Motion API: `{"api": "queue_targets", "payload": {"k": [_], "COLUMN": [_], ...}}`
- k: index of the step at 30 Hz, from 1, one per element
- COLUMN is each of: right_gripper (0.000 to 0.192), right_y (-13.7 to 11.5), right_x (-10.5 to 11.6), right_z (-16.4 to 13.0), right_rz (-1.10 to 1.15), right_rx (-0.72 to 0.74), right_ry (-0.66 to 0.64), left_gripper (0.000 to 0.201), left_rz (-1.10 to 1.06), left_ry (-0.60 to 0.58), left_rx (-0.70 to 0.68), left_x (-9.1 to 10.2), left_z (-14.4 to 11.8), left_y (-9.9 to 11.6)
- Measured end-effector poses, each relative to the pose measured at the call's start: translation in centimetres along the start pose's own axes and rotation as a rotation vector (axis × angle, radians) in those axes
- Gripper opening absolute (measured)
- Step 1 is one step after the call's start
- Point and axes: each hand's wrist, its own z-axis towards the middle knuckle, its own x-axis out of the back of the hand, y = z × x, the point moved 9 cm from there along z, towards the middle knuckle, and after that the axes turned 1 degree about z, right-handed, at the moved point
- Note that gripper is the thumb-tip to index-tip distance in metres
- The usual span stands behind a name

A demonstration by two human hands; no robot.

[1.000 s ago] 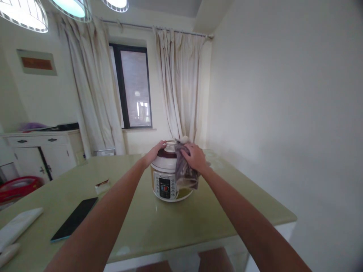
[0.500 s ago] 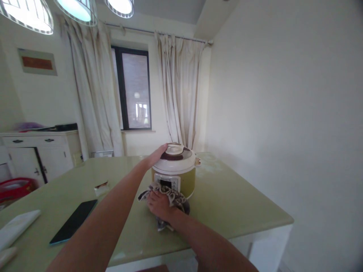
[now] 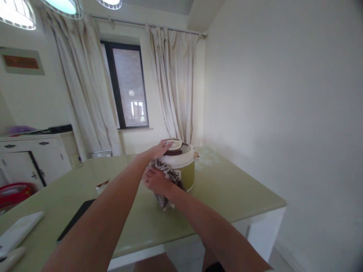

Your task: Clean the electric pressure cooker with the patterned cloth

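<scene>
Pressure cooker (image 3: 181,166) sits upright on the green table (image 3: 227,189), toward the far side, near the curtain (image 3: 176,83). White lid with a dark brown top is on; olive-green body below.

Left hand (image 3: 157,150) lies flat and open on the lid's near-left edge, fingers stretched toward the lid knob, nothing gripped.

Right hand (image 3: 154,179) is closed on a grey-brown patterned cloth (image 3: 167,181), pressing it against the cooker's front-left side, just under the lid rim. Cloth bunches around the fingers and hangs down to the table at the cooker's base. It covers most of the front of the cooker, so the control panel can't be seen.

Left of the cooker on the table: a dark phone (image 3: 76,219), partly hidden by the left forearm, and a small wrapped item (image 3: 100,186) between phone and cooker. Further left of the cooker, at the table's edge, a white flat object (image 3: 19,232); can't tell what it is.

Beyond the table, well left of the cooker: a white cabinet (image 3: 36,155) against the wall and something red (image 3: 14,189) low beside it. Dark-framed window (image 3: 126,90) behind the cooker, between the curtains.
</scene>
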Motion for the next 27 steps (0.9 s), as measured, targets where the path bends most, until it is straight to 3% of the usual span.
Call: {"api": "queue_targets", "payload": {"k": [2,4,7,10,14,17,19,21,25,27], "right_gripper": [0.016,0.020,0.023,0.039,0.047,0.045,0.044,0.048,0.057,0.056], "right_y": [-1.6,-1.7,1.6,6.8,17.0,19.8,18.8,15.6,7.1,5.1], "right_x": [-0.6,-0.4,1.8,5.6,10.7,10.5,9.8,8.5,2.9,0.1], "right_z": [-4.4,-9.5,-14.0,-13.1,-10.4,-9.7,-10.4,-11.9,-14.9,-16.5], "right_rz": [-0.052,-0.143,-0.176,-0.132,-0.002,0.114,0.074,-0.040,-0.142,-0.136], "right_rx": [0.255,0.474,0.465,0.168,-0.675,-0.891,-0.914,-0.884,-0.638,-0.604], "right_ry": [-0.004,0.072,0.189,0.227,0.334,0.246,0.248,0.318,0.405,0.432], "left_gripper": [0.089,0.078,0.068,0.064,0.066,0.067,0.067,0.068,0.066,0.066], "left_rz": [0.075,0.158,0.231,0.257,0.263,0.255,0.226,0.191,0.155,0.152], "left_ry": [0.021,0.064,0.162,0.254,0.265,0.278,0.284,0.290,0.307,0.304], "left_rx": [-0.008,-0.003,0.017,0.012,-0.037,-0.083,-0.073,-0.061,-0.075,-0.085], "left_x": [0.0,0.0,0.1,-0.1,-0.6,-0.5,-0.5,-0.4,-0.4,-0.4], "left_z": [-0.4,-0.6,-0.9,-1.4,-1.7,-1.8,-1.8,-1.8,-1.7,-1.6], "left_y": [0.2,0.2,-0.2,-0.5,-0.5,-0.2,-0.4,-0.6,-1.1,-1.2]}}
